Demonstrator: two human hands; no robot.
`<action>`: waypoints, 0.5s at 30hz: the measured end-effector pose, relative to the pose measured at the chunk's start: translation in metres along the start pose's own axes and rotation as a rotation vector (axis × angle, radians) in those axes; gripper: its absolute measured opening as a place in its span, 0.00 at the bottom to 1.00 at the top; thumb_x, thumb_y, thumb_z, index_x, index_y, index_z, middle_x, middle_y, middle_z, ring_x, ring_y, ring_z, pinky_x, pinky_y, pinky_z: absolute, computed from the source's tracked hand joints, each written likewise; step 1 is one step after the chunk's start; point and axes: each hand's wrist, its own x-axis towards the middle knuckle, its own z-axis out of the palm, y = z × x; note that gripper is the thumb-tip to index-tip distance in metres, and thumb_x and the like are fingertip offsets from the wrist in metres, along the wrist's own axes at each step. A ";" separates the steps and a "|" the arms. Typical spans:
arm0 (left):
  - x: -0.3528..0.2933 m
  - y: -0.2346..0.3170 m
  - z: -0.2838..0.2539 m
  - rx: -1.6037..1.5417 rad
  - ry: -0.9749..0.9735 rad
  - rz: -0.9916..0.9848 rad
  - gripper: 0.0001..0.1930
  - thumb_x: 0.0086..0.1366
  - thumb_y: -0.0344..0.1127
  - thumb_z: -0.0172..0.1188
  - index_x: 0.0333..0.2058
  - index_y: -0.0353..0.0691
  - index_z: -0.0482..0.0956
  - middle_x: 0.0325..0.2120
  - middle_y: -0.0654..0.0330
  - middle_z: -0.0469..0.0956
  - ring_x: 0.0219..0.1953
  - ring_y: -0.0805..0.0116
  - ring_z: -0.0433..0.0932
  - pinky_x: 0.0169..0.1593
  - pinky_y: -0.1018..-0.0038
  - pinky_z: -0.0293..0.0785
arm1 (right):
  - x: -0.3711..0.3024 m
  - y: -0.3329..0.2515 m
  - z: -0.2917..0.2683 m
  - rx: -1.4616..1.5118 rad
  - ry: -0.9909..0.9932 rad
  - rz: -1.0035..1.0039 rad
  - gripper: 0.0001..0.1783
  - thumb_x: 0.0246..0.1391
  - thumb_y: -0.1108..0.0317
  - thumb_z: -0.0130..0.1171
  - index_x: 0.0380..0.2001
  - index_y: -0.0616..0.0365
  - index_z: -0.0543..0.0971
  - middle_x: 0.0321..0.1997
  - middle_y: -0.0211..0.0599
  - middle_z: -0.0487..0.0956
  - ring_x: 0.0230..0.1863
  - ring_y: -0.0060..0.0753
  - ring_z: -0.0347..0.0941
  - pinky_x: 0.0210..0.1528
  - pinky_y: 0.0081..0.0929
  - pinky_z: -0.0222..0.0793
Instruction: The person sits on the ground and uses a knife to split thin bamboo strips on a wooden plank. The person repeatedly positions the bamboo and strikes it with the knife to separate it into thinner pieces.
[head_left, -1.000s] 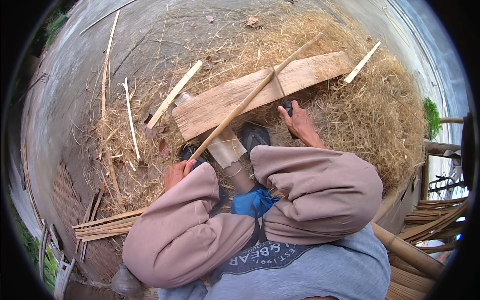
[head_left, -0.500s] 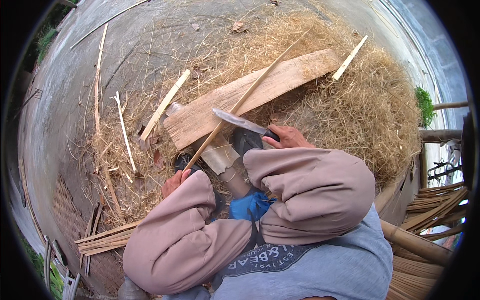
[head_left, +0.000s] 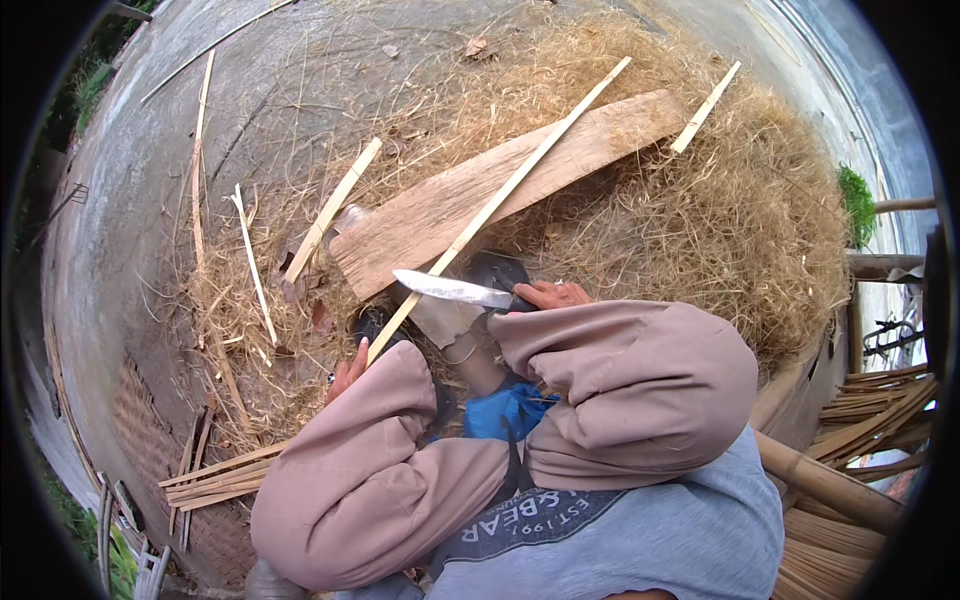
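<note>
A long, pale bamboo strip [head_left: 517, 182] lies slantwise across a plank [head_left: 410, 220]. Its near end is in my left hand [head_left: 346, 376], whose fingers close on it beside my left knee; part of that hand is hidden by the trouser leg. My right hand [head_left: 556, 295] grips the dark handle of a knife [head_left: 452, 288] in front of my right knee. The blade points left and crosses the strip just below the plank's near edge. Under the plank, a rounded support [head_left: 440, 318] runs back between my legs, with a blue plastic wrapping [head_left: 495, 412] near it.
Curly shavings [head_left: 740, 230] are heaped right of and beyond the plank. Loose strips, including a broad one [head_left: 330, 212] and a short one [head_left: 708, 108], lie around it. A strip bundle [head_left: 222, 478] rests at my left. Bamboo poles [head_left: 830, 485] and more strips [head_left: 875, 410] are at right.
My right hand has drawn the knife toward me and left along the strip. The strip now shows a paler face, and its far end sits slightly farther right.
</note>
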 end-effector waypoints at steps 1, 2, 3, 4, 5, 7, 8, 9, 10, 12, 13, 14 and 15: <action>-0.007 -0.002 -0.001 -0.014 0.007 -0.011 0.30 0.74 0.60 0.54 0.27 0.36 0.81 0.15 0.59 0.73 0.21 0.67 0.73 0.28 0.62 0.66 | -0.001 -0.003 0.002 -0.061 0.059 0.021 0.20 0.66 0.46 0.60 0.38 0.54 0.77 0.28 0.47 0.81 0.31 0.54 0.81 0.33 0.47 0.74; -0.012 -0.006 -0.002 -0.018 0.015 -0.032 0.30 0.74 0.60 0.54 0.27 0.36 0.81 0.15 0.59 0.73 0.21 0.67 0.73 0.28 0.62 0.66 | -0.001 -0.005 0.004 -0.122 0.117 0.044 0.20 0.66 0.47 0.60 0.39 0.55 0.78 0.28 0.47 0.82 0.32 0.54 0.82 0.33 0.47 0.74; -0.013 -0.005 -0.005 -0.025 0.014 -0.036 0.30 0.74 0.60 0.54 0.27 0.36 0.81 0.15 0.59 0.73 0.21 0.67 0.73 0.28 0.62 0.66 | 0.007 0.003 -0.005 -0.077 0.108 0.197 0.21 0.66 0.46 0.60 0.40 0.54 0.77 0.29 0.48 0.81 0.33 0.55 0.82 0.34 0.48 0.74; -0.012 -0.002 -0.005 -0.032 0.006 -0.030 0.30 0.74 0.60 0.54 0.27 0.36 0.81 0.15 0.59 0.73 0.21 0.67 0.73 0.28 0.62 0.66 | 0.022 0.020 -0.022 -0.037 0.105 0.352 0.21 0.66 0.45 0.60 0.40 0.54 0.77 0.30 0.48 0.81 0.35 0.56 0.82 0.35 0.50 0.74; -0.010 0.000 -0.005 -0.041 0.002 -0.025 0.30 0.74 0.60 0.55 0.27 0.36 0.81 0.15 0.59 0.73 0.21 0.67 0.73 0.28 0.62 0.66 | 0.029 0.032 -0.035 0.007 0.103 0.506 0.22 0.65 0.44 0.60 0.40 0.53 0.76 0.31 0.49 0.81 0.36 0.56 0.82 0.37 0.51 0.74; -0.011 -0.003 -0.007 -0.041 0.000 -0.032 0.30 0.74 0.60 0.55 0.27 0.36 0.81 0.15 0.60 0.73 0.21 0.67 0.73 0.28 0.62 0.66 | 0.033 0.024 -0.032 -0.020 0.077 0.391 0.22 0.66 0.44 0.59 0.40 0.53 0.77 0.31 0.49 0.81 0.36 0.56 0.82 0.36 0.50 0.74; -0.015 -0.006 -0.008 -0.041 -0.003 -0.037 0.30 0.74 0.60 0.55 0.27 0.36 0.82 0.15 0.60 0.73 0.21 0.67 0.73 0.28 0.62 0.66 | 0.024 0.019 -0.025 -0.035 0.056 0.269 0.22 0.66 0.44 0.59 0.40 0.53 0.77 0.30 0.49 0.81 0.35 0.57 0.82 0.35 0.50 0.74; -0.019 -0.010 -0.010 -0.044 -0.002 -0.052 0.30 0.74 0.60 0.55 0.27 0.36 0.82 0.15 0.60 0.73 0.21 0.67 0.73 0.28 0.62 0.66 | 0.017 0.014 -0.019 -0.048 0.029 0.141 0.22 0.66 0.44 0.58 0.39 0.53 0.77 0.30 0.49 0.81 0.35 0.57 0.82 0.34 0.50 0.74; -0.022 -0.015 -0.011 -0.048 -0.001 -0.065 0.30 0.74 0.60 0.55 0.27 0.36 0.82 0.15 0.60 0.73 0.21 0.67 0.74 0.28 0.62 0.66 | 0.009 0.010 -0.016 -0.169 -0.001 0.043 0.23 0.67 0.43 0.58 0.38 0.53 0.77 0.28 0.48 0.80 0.32 0.56 0.81 0.33 0.49 0.74; -0.022 -0.027 -0.007 -0.064 0.000 -0.079 0.30 0.74 0.60 0.55 0.27 0.36 0.82 0.15 0.60 0.73 0.21 0.67 0.74 0.28 0.62 0.66 | 0.011 0.036 -0.023 -0.098 0.070 0.153 0.23 0.67 0.42 0.57 0.38 0.53 0.77 0.27 0.47 0.80 0.31 0.55 0.81 0.33 0.48 0.74; -0.029 -0.030 -0.010 -0.071 0.007 -0.096 0.30 0.74 0.60 0.55 0.27 0.36 0.82 0.15 0.60 0.73 0.21 0.67 0.74 0.28 0.62 0.66 | 0.019 0.053 -0.028 -0.051 0.098 0.195 0.24 0.67 0.41 0.57 0.38 0.53 0.77 0.27 0.46 0.80 0.30 0.55 0.81 0.32 0.48 0.75; -0.036 -0.029 -0.015 -0.067 0.022 -0.108 0.30 0.74 0.60 0.55 0.27 0.36 0.82 0.15 0.60 0.73 0.21 0.67 0.74 0.28 0.62 0.66 | 0.033 0.075 -0.038 0.074 0.184 0.414 0.24 0.67 0.41 0.57 0.38 0.54 0.77 0.25 0.46 0.80 0.28 0.55 0.81 0.31 0.49 0.74; -0.034 -0.031 -0.017 -0.064 0.008 -0.103 0.30 0.74 0.60 0.55 0.27 0.36 0.82 0.15 0.60 0.73 0.21 0.67 0.74 0.28 0.62 0.66 | 0.039 0.094 -0.051 0.189 0.273 0.657 0.25 0.67 0.41 0.57 0.37 0.54 0.77 0.24 0.47 0.79 0.27 0.55 0.80 0.30 0.50 0.74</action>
